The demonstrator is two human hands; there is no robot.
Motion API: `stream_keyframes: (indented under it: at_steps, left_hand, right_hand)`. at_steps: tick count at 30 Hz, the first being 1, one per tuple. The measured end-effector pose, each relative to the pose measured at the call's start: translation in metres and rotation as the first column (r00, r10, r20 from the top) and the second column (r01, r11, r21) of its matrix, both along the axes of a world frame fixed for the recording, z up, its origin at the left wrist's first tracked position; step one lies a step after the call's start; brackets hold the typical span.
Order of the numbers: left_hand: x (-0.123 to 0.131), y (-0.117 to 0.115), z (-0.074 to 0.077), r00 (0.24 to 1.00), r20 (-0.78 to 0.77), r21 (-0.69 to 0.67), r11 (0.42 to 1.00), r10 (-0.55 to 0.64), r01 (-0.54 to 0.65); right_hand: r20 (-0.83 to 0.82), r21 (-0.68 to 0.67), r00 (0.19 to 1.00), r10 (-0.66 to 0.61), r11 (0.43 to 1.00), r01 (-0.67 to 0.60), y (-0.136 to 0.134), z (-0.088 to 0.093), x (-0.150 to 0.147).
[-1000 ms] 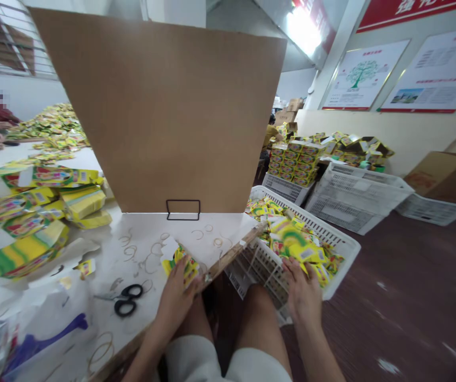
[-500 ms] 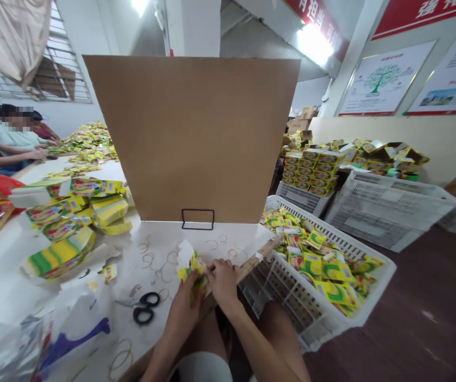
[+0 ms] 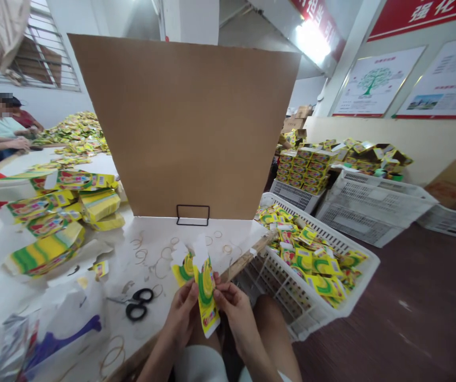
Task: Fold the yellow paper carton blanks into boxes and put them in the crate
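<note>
In front of my lap, at the table edge, both hands hold small printed cartons. The nearer yellow-and-green carton (image 3: 207,297) stands upright and looks flat, with a white flap at its top. My left hand (image 3: 183,307) pinches its left side, and a second yellow carton (image 3: 183,271) with a white flap rises just behind that hand. On the other side, the fingers of my right hand (image 3: 236,305) are closed on the nearer carton's right edge. Black-handled scissors (image 3: 137,303) lie on the white table left of my hands. Several rubber bands (image 3: 141,257) are scattered near them.
A big brown cardboard panel (image 3: 188,127) stands across the table behind a black wire stand (image 3: 193,215). Bundled cartons (image 3: 49,249) are piled on the left. At my right, a white plastic crate (image 3: 365,284) holds many small cartons. Co-workers sit at the far left.
The cartons, earlier bunched between my hands, now show as two separate pieces, the nearer one upright. My right hand has moved lower. The view has shifted slightly.
</note>
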State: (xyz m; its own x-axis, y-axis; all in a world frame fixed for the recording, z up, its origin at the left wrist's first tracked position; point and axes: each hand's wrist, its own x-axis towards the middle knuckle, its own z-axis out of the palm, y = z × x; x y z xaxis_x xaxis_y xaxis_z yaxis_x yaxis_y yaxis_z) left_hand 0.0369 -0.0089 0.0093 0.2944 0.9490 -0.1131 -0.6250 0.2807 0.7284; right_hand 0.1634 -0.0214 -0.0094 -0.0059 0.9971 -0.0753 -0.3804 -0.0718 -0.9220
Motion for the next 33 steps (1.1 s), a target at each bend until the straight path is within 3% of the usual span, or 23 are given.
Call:
stream_keyframes:
  at_steps: [6,10,16,18,22,26,29,33]
  left_hand:
    - [0.003,0.001,-0.005,0.969,-0.238,0.159,0.987,0.068,-0.03]
    - [0.004,0.004,-0.01,0.839,-0.501,0.245,0.964,0.214,-0.1]
    - [0.006,0.005,-0.013,0.769,-0.577,0.287,0.95,0.276,-0.125]
    - [0.004,0.003,-0.009,0.803,-0.547,0.285,0.955,0.237,-0.088]
    - [-0.002,-0.005,0.003,0.896,-0.441,0.268,0.959,0.038,0.092]
    - [-0.009,-0.01,0.008,0.913,-0.387,0.25,0.939,-0.128,0.237]
    - [-0.013,-0.011,0.007,0.923,-0.291,0.236,0.916,-0.252,0.325]
    - [-0.014,-0.012,0.008,0.883,-0.33,0.267,0.864,-0.333,0.426]
  right_hand:
    - [0.264,0.071,0.964,-0.041,0.997,0.023,-0.009,0.011,0.006]
    - [0.323,0.058,0.942,-0.094,0.995,0.08,-0.012,0.008,0.004]
    - [0.439,0.096,0.882,-0.169,0.985,0.141,-0.012,-0.004,0.005]
    - [0.467,0.129,0.87,-0.161,0.985,0.113,-0.013,-0.002,0.009]
    - [0.404,0.233,0.906,-0.125,0.972,0.029,-0.015,0.011,0.02]
    - [0.337,0.238,0.941,0.015,0.966,-0.101,-0.016,0.027,0.035]
    - [0.416,0.194,0.904,0.094,0.963,-0.189,-0.019,0.036,0.045]
    - [0.539,0.174,0.838,0.085,0.962,-0.209,-0.025,0.041,0.053]
